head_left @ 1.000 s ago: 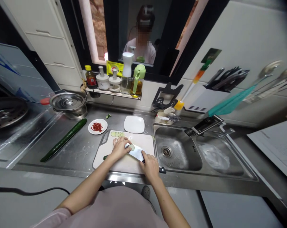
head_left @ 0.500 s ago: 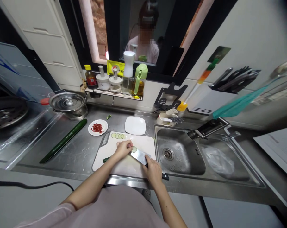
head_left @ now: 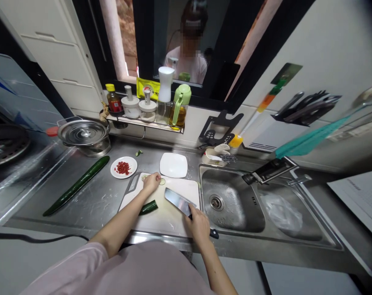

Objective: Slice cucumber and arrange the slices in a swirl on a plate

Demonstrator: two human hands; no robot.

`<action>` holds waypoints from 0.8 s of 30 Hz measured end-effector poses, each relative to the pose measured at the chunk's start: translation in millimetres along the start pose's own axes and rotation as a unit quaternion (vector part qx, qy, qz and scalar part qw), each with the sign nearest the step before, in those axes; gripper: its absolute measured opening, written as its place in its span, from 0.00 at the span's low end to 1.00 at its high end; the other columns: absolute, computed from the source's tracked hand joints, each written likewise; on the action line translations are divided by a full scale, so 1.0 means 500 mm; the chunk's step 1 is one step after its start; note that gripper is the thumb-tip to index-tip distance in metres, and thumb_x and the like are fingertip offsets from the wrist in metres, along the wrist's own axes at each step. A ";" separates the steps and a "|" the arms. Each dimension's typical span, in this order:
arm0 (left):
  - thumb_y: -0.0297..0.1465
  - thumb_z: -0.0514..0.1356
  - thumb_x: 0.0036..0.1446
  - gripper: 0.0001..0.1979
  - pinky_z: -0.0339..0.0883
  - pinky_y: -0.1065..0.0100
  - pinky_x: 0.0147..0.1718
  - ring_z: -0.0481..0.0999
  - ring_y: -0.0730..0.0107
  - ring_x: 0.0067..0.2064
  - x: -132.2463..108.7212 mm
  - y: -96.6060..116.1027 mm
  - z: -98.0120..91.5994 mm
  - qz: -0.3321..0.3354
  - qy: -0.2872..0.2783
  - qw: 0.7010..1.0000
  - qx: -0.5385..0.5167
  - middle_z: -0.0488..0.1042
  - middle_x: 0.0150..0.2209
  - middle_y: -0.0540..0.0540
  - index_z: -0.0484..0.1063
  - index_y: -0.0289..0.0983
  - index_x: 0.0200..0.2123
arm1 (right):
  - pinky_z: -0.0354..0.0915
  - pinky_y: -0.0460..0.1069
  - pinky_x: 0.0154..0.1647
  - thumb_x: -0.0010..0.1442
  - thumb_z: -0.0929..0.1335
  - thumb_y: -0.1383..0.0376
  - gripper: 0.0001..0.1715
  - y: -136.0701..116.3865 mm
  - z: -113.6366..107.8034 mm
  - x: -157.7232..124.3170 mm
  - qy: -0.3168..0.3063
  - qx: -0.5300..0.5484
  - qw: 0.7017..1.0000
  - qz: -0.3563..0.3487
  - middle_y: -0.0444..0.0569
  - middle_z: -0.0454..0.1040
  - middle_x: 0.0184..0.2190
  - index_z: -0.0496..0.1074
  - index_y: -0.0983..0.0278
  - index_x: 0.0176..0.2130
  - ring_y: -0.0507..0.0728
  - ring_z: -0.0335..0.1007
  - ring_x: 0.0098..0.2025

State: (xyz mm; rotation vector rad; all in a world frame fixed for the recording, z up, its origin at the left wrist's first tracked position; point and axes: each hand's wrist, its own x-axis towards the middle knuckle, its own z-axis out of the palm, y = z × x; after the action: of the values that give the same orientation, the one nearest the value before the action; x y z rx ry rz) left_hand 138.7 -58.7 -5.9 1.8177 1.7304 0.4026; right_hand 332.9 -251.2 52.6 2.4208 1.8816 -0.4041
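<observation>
My right hand (head_left: 198, 223) grips a cleaver (head_left: 178, 201) by its black handle, its blade angled up and left over the white cutting board (head_left: 176, 223). At the board's far side, my left hand (head_left: 151, 182) has its fingers pinched at the edge of a thin cucumber slice (head_left: 162, 181). That hand covers most of the other slices. A cut piece of cucumber (head_left: 149, 207) lies on the board, partly hidden by my left forearm. A whole cucumber (head_left: 78, 185) rests on the steel counter to the left.
Behind the board stand a white square plate (head_left: 173, 165) and a small plate (head_left: 114, 171) of chopped red bits. A lidded steel pot (head_left: 95, 145) is at the back left. The sink (head_left: 235, 196) borders the board on the right. Bottles and jars line a shelf (head_left: 149, 123).
My left hand has moved away from the blade, up and left to the row of slices, with the cucumber slice. The cut cucumber piece is more exposed. The cleaver stays in my right hand.
</observation>
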 end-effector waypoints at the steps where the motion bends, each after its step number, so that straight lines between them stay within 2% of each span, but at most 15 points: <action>1: 0.29 0.59 0.52 0.05 0.53 0.62 0.46 0.75 0.64 0.40 0.003 -0.002 0.001 0.001 0.001 1.000 0.004 0.78 0.33 0.50 0.73 0.41 0.34 | 0.57 0.49 0.49 0.61 0.64 0.62 0.27 0.001 0.000 0.001 0.000 0.002 1.000 0.000 0.53 0.76 0.46 0.65 0.63 0.59 0.60 0.69 0.49; 13: 0.27 0.55 0.54 0.09 0.51 0.60 0.45 0.72 0.60 0.43 0.006 -0.001 0.003 0.024 0.016 0.997 0.066 0.77 0.37 0.47 0.73 0.41 0.36 | 0.59 0.49 0.47 0.61 0.63 0.61 0.26 0.004 -0.008 0.019 0.004 0.017 1.000 -0.017 0.53 0.76 0.45 0.66 0.63 0.58 0.59 0.71 0.47; 19: 0.32 0.56 0.55 0.09 0.52 0.56 0.48 0.68 0.53 0.49 -0.007 -0.009 0.000 0.016 0.032 0.994 0.101 0.74 0.42 0.42 0.75 0.41 0.37 | 0.58 0.49 0.47 0.61 0.64 0.61 0.26 0.002 0.001 0.022 0.009 0.025 1.000 -0.015 0.53 0.76 0.46 0.67 0.63 0.57 0.60 0.71 0.47; 24: 0.33 0.56 0.55 0.10 0.54 0.55 0.49 0.67 0.52 0.50 -0.015 -0.005 -0.010 -0.001 0.038 0.996 0.081 0.74 0.43 0.42 0.76 0.42 0.38 | 0.58 0.48 0.47 0.60 0.63 0.61 0.26 -0.003 0.005 0.020 0.009 0.040 0.999 -0.012 0.52 0.77 0.45 0.67 0.63 0.57 0.59 0.71 0.47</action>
State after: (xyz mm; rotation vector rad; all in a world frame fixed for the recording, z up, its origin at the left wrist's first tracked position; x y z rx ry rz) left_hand 132.9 -65.1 -2.2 1.9364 1.8646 0.3423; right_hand 333.0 -242.1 48.0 2.4605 1.9408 -0.4691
